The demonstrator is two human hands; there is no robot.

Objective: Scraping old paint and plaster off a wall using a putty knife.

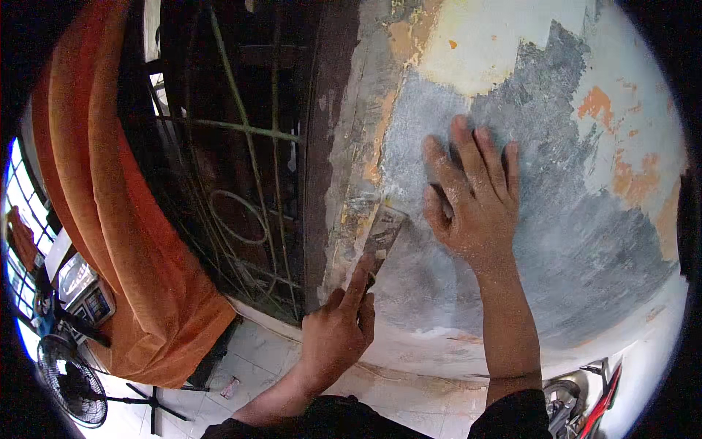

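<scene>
My left hand (338, 329) is closed round the handle of a putty knife (386, 228), its index finger stretched along the tool. The stained metal blade meets the wall at the bare strip beside the window frame. My right hand (479, 194) is raised against the patchy wall (585, 263), fingers spread and nothing held. Grey filler covers much of the surface around it, with white paint above and orange flakes to the right. Most of the knife's handle is hidden by my fingers.
Left of the wall stands a dark window with a metal grille (248, 132). An orange curtain (110, 183) hangs further left, above a black standing fan (72, 380). White floor tiles (256, 347) lie below. Part of a red-and-black vehicle (603, 402) shows at lower right.
</scene>
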